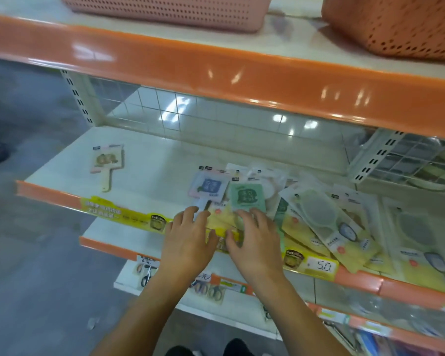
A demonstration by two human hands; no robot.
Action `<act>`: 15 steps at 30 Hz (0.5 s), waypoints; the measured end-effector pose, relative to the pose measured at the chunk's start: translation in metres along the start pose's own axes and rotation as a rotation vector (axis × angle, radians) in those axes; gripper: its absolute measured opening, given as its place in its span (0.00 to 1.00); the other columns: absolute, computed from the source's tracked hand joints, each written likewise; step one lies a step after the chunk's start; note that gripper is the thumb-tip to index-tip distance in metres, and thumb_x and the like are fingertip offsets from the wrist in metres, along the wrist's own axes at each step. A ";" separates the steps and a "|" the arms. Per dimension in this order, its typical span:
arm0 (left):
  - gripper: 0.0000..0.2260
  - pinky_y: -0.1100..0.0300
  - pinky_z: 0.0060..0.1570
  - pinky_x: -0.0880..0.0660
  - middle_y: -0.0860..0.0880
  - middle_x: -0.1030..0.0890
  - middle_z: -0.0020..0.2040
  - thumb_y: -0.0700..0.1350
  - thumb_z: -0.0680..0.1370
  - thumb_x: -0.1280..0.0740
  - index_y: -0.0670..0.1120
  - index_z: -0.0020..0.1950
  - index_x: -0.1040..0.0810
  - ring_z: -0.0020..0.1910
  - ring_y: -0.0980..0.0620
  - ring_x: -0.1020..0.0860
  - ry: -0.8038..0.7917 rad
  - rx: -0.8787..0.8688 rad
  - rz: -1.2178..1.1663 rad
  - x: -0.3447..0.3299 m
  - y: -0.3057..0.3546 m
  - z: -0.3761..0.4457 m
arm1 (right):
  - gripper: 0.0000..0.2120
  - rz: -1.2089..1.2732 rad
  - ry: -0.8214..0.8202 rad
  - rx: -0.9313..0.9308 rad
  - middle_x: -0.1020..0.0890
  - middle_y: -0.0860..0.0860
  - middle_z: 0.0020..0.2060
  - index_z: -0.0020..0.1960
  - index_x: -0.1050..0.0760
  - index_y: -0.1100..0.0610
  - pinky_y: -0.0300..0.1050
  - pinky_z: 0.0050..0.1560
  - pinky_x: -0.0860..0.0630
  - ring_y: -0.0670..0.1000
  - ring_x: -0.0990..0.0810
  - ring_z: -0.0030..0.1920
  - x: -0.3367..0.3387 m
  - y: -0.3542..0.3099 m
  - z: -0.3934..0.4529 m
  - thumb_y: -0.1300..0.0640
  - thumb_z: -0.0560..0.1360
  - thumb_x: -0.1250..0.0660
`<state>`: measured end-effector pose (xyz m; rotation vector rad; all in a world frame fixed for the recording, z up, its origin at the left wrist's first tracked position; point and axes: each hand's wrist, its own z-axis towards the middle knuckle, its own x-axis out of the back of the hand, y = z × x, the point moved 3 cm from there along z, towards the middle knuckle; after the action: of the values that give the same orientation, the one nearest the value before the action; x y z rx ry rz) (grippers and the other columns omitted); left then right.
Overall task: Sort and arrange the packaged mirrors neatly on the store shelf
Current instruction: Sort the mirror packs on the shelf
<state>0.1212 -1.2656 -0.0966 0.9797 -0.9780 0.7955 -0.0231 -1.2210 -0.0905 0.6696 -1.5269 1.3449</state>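
- Both forearms reach up from the bottom centre of the frame toward the front edge of the middle shelf point(149, 173), palms down.
- The left hand point(188, 235) lies at lower centre with fingers spread and nearly straight; its fingertips rest on a yellow packaged mirror point(220, 218) at the shelf's front lip, gripping nothing.
- The right hand point(254, 237) sits just beside it, fingers loosely extended over the same yellow pack and touching the lower edge of a green packaged mirror point(247, 196); no closed grasp shows.
- A blue-and-pink packaged mirror point(210, 187) lies just left of the green one, above the left hand.
- A heap of yellow-carded mirror packs point(326, 222) overlaps untidily to the right of centre.
- One handled mirror with a cartoon print point(108, 163) lies alone at the shelf's left, well apart from the heap.
- A price tag point(323, 266) on the shelf lip at lower right reads "5.0"; the yellow strip label point(118, 213) at left carries writing too blurred to read.
- Two perforated plastic baskets point(165, 9) stand on the upper shelf.
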 end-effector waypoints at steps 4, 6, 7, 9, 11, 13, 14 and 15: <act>0.17 0.46 0.51 0.26 0.44 0.24 0.61 0.50 0.72 0.31 0.46 0.59 0.24 0.57 0.39 0.25 -0.041 0.013 -0.020 0.000 -0.010 0.005 | 0.25 -0.025 -0.016 -0.007 0.35 0.50 0.71 0.72 0.34 0.47 0.54 0.69 0.35 0.56 0.38 0.71 -0.003 -0.007 0.006 0.43 0.77 0.37; 0.17 0.46 0.52 0.26 0.44 0.25 0.61 0.50 0.73 0.33 0.47 0.60 0.24 0.57 0.40 0.25 -0.045 0.021 -0.028 0.001 -0.011 0.005 | 0.24 -0.031 0.008 0.007 0.34 0.51 0.71 0.71 0.33 0.48 0.55 0.67 0.33 0.57 0.37 0.71 -0.002 -0.008 0.011 0.44 0.76 0.37; 0.17 0.46 0.52 0.26 0.45 0.25 0.61 0.50 0.73 0.33 0.47 0.60 0.24 0.58 0.40 0.25 -0.043 0.025 -0.026 0.002 -0.012 0.004 | 0.24 -0.031 0.023 0.013 0.33 0.51 0.71 0.70 0.32 0.49 0.56 0.66 0.31 0.58 0.36 0.71 -0.001 -0.008 0.014 0.44 0.76 0.36; 0.16 0.47 0.51 0.26 0.45 0.24 0.61 0.50 0.73 0.33 0.47 0.60 0.24 0.57 0.41 0.25 -0.037 0.032 -0.016 0.003 -0.013 0.004 | 0.24 -0.042 0.028 0.016 0.33 0.52 0.71 0.70 0.31 0.49 0.57 0.65 0.30 0.59 0.35 0.70 -0.002 -0.008 0.021 0.44 0.76 0.37; 0.16 0.47 0.51 0.26 0.45 0.24 0.61 0.50 0.74 0.33 0.48 0.60 0.24 0.57 0.41 0.25 -0.036 0.042 0.000 0.003 -0.015 0.005 | 0.23 -0.051 0.020 0.018 0.32 0.53 0.71 0.69 0.30 0.50 0.57 0.64 0.30 0.60 0.34 0.69 -0.004 -0.007 0.027 0.44 0.76 0.38; 0.17 0.47 0.54 0.27 0.45 0.26 0.64 0.51 0.75 0.34 0.48 0.63 0.25 0.60 0.42 0.26 -0.054 0.066 0.013 0.004 -0.016 0.009 | 0.24 -0.055 0.007 0.009 0.33 0.54 0.71 0.70 0.31 0.49 0.57 0.65 0.31 0.61 0.34 0.69 -0.007 -0.004 0.033 0.43 0.76 0.38; 0.18 0.47 0.56 0.28 0.45 0.27 0.65 0.51 0.75 0.35 0.49 0.64 0.26 0.62 0.42 0.27 -0.068 0.082 0.012 0.005 -0.016 0.012 | 0.24 -0.067 -0.005 0.000 0.35 0.54 0.72 0.70 0.32 0.49 0.57 0.66 0.31 0.61 0.35 0.70 -0.008 -0.002 0.037 0.42 0.76 0.39; 0.19 0.47 0.58 0.29 0.46 0.28 0.66 0.52 0.76 0.35 0.49 0.65 0.27 0.63 0.42 0.28 -0.079 0.097 0.009 0.005 -0.015 0.015 | 0.25 -0.086 -0.016 -0.009 0.36 0.54 0.73 0.71 0.33 0.49 0.57 0.66 0.32 0.61 0.35 0.70 -0.010 0.001 0.040 0.42 0.77 0.40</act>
<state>0.1318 -1.2838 -0.0927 1.0978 -1.0197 0.8227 -0.0316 -1.2607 -0.0971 0.7338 -1.4994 1.2706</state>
